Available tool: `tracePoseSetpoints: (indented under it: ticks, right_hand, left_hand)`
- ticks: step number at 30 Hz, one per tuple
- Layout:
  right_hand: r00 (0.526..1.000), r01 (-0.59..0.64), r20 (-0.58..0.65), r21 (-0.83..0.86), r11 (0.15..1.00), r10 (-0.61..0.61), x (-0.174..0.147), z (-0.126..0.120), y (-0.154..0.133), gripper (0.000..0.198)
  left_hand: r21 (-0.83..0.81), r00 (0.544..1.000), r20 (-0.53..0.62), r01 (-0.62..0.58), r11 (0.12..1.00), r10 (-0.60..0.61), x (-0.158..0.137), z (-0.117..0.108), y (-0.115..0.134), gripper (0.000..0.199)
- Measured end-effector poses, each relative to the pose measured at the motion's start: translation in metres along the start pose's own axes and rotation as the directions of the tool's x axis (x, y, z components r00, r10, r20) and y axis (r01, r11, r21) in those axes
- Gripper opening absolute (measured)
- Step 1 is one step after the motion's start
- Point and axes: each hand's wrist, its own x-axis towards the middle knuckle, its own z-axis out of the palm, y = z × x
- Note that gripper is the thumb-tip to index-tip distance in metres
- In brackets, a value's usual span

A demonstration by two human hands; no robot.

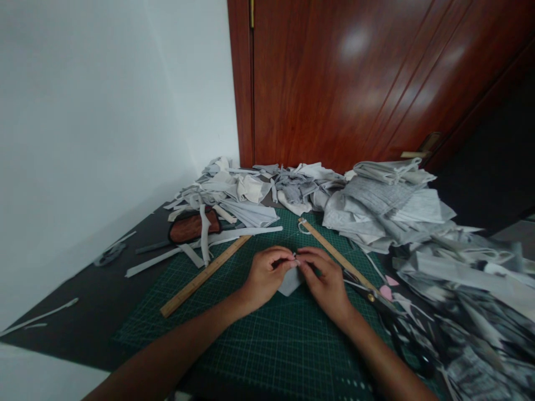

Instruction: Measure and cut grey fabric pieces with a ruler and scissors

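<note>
My left hand (271, 273) and my right hand (324, 278) meet over the middle of the green cutting mat (267, 345). Both pinch the upper edge of a small pale grey piece of fabric (290, 283), thumbs and fingertips nearly touching. The fabric hangs below my fingers, and its lower end comes to a corner. My fingers cover its top edge. A wooden ruler (204, 277) lies slanted to the left of my left hand. Another wooden ruler (338, 256) lies just beyond my right hand, beside large black-handled scissors (387, 309).
Folded grey fabric (376, 200) is heaped at the back right, with more cloth down the right side. Scraps and strips (246, 186) lie along the back. A brown pouch-like item (194, 225) sits at left. A white wall (104, 111) and wooden door (334, 83) bound the table.
</note>
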Motion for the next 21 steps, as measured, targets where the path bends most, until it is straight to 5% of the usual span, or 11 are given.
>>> tracePoseSetpoints:
  ticks: [21]
  right_hand:
    - [0.986, -0.157, -0.06, 0.014, 0.988, 0.157, -0.005, 0.011, -0.009, 0.012]
  left_hand:
    - [-0.007, 0.993, 0.01, 0.121, 0.993, -0.121, -0.004, 0.002, 0.0, 0.005]
